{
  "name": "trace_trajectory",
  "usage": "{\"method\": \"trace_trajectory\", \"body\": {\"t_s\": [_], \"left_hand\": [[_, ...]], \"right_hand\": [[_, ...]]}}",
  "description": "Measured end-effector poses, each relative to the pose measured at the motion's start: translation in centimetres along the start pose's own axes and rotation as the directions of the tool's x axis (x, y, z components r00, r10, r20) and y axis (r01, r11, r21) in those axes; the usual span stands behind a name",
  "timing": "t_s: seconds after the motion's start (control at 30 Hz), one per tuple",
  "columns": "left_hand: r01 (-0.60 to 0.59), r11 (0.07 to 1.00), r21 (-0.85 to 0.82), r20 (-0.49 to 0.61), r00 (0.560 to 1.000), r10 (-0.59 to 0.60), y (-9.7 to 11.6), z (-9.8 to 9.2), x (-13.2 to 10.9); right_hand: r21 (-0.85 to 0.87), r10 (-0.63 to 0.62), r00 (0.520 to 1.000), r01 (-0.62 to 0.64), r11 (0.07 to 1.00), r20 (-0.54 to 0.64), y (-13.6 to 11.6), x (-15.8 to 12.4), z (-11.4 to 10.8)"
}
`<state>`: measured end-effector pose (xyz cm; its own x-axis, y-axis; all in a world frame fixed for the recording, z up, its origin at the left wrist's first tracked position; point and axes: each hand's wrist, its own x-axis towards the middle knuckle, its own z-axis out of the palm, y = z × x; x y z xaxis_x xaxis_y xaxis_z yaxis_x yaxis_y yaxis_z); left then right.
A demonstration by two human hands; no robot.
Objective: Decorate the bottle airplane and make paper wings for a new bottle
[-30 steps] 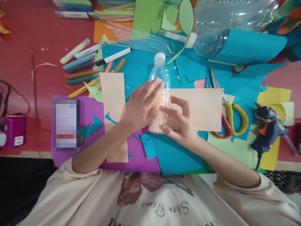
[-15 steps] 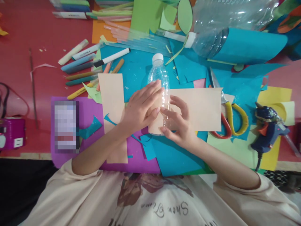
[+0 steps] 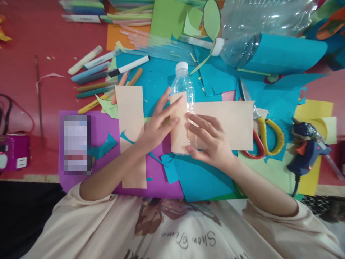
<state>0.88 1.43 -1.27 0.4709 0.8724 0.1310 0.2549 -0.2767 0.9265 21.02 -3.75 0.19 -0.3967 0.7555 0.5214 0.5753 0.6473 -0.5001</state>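
Note:
A clear plastic bottle (image 3: 190,86) with a white cap lies with its cap pointing away from me. A beige paper strip (image 3: 178,136) is wrapped on its body, one edge running lengthwise along the bottle. My left hand (image 3: 157,126) is open, fingers spread, its index fingertip and thumb touching the strip. From the other side, my right hand (image 3: 211,142) rests its separated fingertips near the strip's edge, with the clear plastic showing beside it. The strip's other end runs underneath, out of sight. A wide beige paper piece (image 3: 229,124) lies to the right, partly behind my right hand.
Another beige strip (image 3: 131,115) and a phone (image 3: 77,144) lie left. Scissors (image 3: 265,138) and a glue gun (image 3: 307,151) with a cord are at right. Markers (image 3: 93,77) lie upper left. A blue-wrapped bottle (image 3: 291,52) and a large clear bottle (image 3: 266,16) lie at the back.
My left hand has slid left and spread its fingers, uncovering more of the beige strip. My right fingers have straightened somewhat and shifted up along the strip's edge.

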Motion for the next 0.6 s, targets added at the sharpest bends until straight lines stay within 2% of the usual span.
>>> {"method": "trace_trajectory", "body": {"t_s": [0.1,0.17,0.27,0.4,0.6], "left_hand": [[0.210,0.940,-0.269,-0.069,0.969,-0.236,0.4,0.3,-0.2],[0.251,0.869,-0.425,-0.059,0.951,-0.304,0.8,0.5,-0.1],[0.264,0.761,-0.593,0.013,0.948,-0.319,1.4,0.7,-0.1],[0.336,0.620,-0.709,0.105,0.920,-0.378,2.3,0.8,-0.3],[0.384,0.546,-0.745,0.167,0.899,-0.404,2.8,0.9,-0.6]], "right_hand": [[0.024,0.021,1.000,-0.020,0.999,-0.021,-0.1,0.1,0.0],[0.049,0.026,0.999,-0.024,0.999,-0.039,-0.1,0.1,0.1],[0.058,0.008,0.998,-0.004,0.998,-0.065,-0.4,0.0,0.4],[0.068,-0.008,0.997,0.014,0.998,-0.083,-0.7,0.0,0.7],[0.078,-0.065,0.997,0.068,0.995,-0.037,-0.7,-0.1,0.6]]}}
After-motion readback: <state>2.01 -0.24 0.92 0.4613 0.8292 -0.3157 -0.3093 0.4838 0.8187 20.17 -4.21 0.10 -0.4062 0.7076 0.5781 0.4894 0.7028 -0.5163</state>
